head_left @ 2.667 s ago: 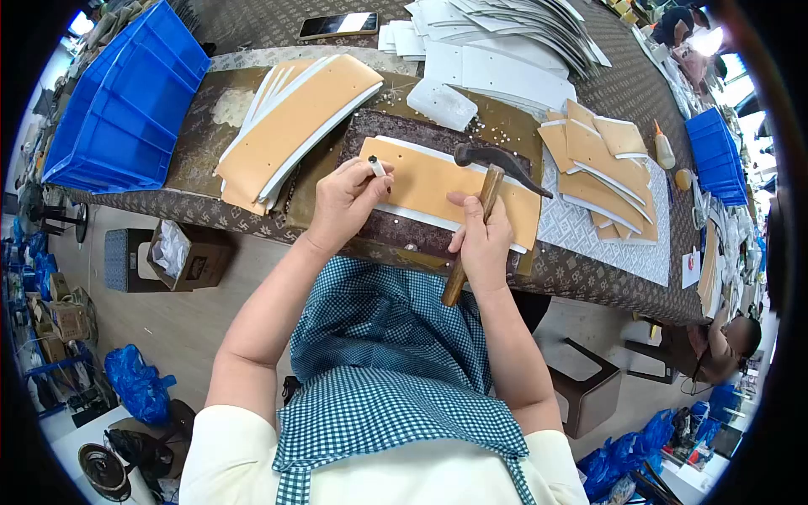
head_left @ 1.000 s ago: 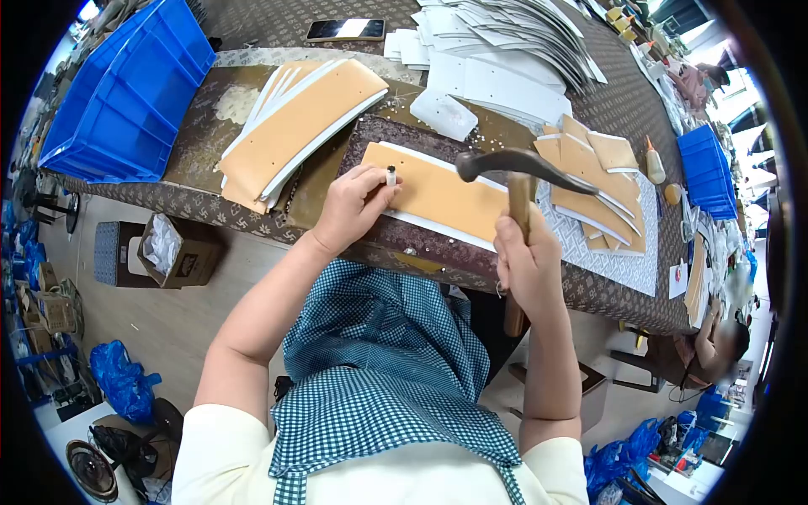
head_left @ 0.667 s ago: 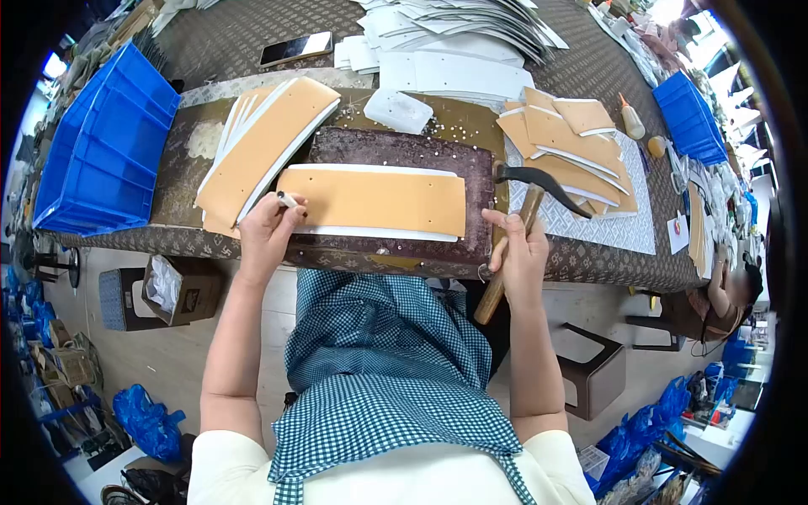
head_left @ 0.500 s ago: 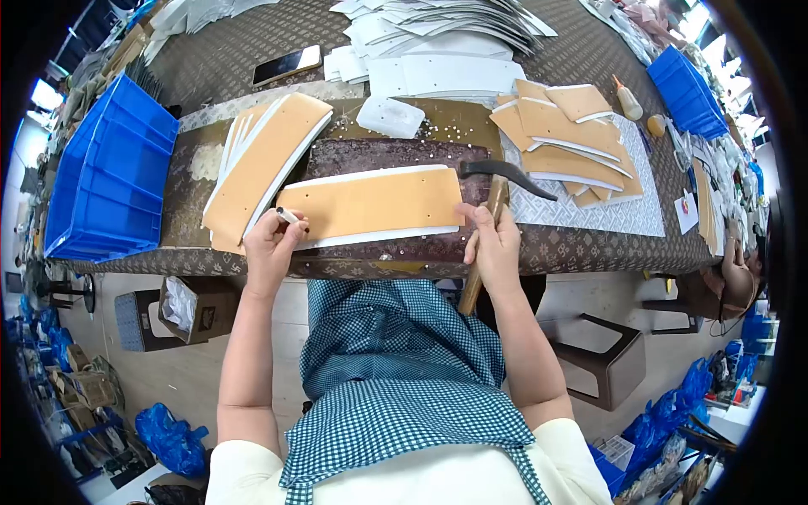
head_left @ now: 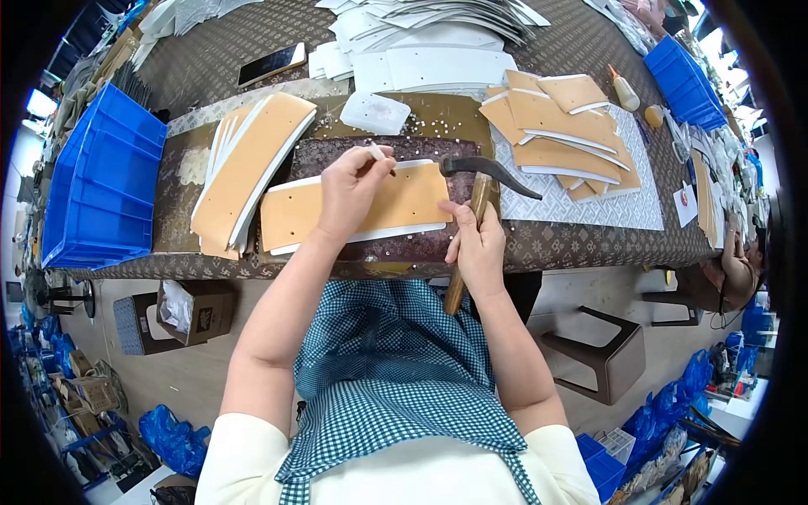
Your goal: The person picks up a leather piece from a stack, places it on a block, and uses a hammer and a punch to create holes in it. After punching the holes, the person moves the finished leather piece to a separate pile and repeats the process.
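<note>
My left hand (head_left: 347, 192) pinches a short white pen-like tool (head_left: 377, 152) with a dark tip, held over the upper middle of a tan panel (head_left: 414, 195) with a white underside. Small dark holes or dots show near both ends of this panel, which lies flat on a dark worn board (head_left: 427, 238). Wrapped around the wooden handle of a hammer (head_left: 455, 295) is my right hand (head_left: 480, 252); its index finger reaches the panel's right edge. The black hammer head points up and right, beyond that edge.
Stacked tan panels lie left (head_left: 252, 164) and right (head_left: 555, 126). A white dish (head_left: 374, 113) stands behind, with white bits scattered around it. Blue bins (head_left: 105, 181) (head_left: 686, 82) flank the table. Farther back are a phone (head_left: 271, 65) and white sheets (head_left: 429, 67).
My left hand has moved right and up with the white tool, from the panel's left end to over its middle. My right hand still holds the hammer at the panel's right end.
</note>
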`<act>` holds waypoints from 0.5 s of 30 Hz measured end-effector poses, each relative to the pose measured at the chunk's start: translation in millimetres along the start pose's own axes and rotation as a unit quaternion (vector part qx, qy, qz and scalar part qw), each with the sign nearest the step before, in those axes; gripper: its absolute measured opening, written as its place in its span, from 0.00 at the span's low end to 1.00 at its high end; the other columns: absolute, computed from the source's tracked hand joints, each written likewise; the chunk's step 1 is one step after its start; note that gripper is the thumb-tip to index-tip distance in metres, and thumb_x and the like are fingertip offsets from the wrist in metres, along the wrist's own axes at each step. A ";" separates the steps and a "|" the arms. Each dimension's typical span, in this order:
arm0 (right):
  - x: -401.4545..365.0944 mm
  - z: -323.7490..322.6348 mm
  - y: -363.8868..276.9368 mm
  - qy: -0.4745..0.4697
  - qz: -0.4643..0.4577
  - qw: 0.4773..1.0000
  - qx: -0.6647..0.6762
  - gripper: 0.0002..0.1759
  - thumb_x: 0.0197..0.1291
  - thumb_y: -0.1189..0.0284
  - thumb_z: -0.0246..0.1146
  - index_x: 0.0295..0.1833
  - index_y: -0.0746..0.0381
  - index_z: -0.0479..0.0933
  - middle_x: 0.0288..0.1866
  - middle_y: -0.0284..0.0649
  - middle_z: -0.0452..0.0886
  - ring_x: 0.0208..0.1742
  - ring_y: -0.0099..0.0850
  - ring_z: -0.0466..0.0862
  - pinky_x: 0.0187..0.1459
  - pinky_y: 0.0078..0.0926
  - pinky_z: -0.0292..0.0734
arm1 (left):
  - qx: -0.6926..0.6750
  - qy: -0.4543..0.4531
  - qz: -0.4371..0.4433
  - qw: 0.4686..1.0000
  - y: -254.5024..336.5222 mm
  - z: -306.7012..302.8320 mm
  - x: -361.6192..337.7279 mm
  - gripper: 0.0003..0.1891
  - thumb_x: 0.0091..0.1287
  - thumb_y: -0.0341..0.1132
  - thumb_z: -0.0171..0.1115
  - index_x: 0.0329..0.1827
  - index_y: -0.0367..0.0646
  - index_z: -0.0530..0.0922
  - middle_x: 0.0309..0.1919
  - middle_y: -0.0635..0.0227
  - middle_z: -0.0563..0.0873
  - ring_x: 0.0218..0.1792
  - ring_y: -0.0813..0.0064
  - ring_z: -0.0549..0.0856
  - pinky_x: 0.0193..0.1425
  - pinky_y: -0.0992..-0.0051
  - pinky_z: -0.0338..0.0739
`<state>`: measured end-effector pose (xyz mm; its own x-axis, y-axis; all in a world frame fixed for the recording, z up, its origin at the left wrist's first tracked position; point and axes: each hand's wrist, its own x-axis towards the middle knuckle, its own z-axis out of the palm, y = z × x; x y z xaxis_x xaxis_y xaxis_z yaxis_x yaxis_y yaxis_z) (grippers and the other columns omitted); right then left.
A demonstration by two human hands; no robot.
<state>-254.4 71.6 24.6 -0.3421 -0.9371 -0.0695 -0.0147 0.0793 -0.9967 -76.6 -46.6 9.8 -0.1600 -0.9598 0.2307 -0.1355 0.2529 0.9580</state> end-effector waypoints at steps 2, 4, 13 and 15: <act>0.6 0.0 -1.0 -0.001 0.004 1.000 0.001 0.16 0.78 0.63 0.51 0.48 0.67 0.69 0.49 0.49 0.87 0.14 0.19 0.74 0.16 0.16 0.68 | 0.049 -0.031 0.013 0.998 8.8 9.8 4.0 0.08 0.69 0.28 0.68 0.48 0.35 0.86 0.38 0.73 0.87 0.36 0.87 0.80 0.41 0.83 0.75; 0.2 -0.5 -0.9 -0.002 0.009 1.000 0.000 0.16 0.78 0.63 0.51 0.49 0.68 0.69 0.49 0.49 0.87 0.14 0.19 0.74 0.16 0.16 0.69 | 0.063 -0.032 0.016 0.997 6.9 14.1 5.8 0.08 0.69 0.29 0.68 0.48 0.36 0.86 0.37 0.73 0.86 0.35 0.87 0.79 0.40 0.83 0.74; 0.6 -1.3 -0.9 -0.008 0.011 1.000 0.003 0.15 0.79 0.64 0.51 0.50 0.68 0.68 0.50 0.50 0.87 0.14 0.19 0.74 0.17 0.15 0.69 | 0.072 -0.051 0.017 0.996 9.8 16.0 4.7 0.08 0.69 0.29 0.68 0.47 0.34 0.86 0.37 0.72 0.85 0.35 0.86 0.79 0.39 0.83 0.75; 0.6 -1.5 -0.9 -0.010 0.010 1.000 0.002 0.14 0.79 0.65 0.51 0.50 0.68 0.68 0.50 0.50 0.87 0.14 0.19 0.74 0.17 0.15 0.69 | 0.082 -0.056 0.024 0.995 8.0 16.1 5.2 0.08 0.69 0.29 0.68 0.47 0.35 0.86 0.37 0.72 0.86 0.35 0.86 0.80 0.40 0.83 0.75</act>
<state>-256.0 71.5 25.6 -0.3242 -0.9416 -0.0904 -0.0051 0.0973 -0.9952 -94.3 -47.6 15.9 -0.2767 -0.9288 0.2466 -0.2813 0.3236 0.9034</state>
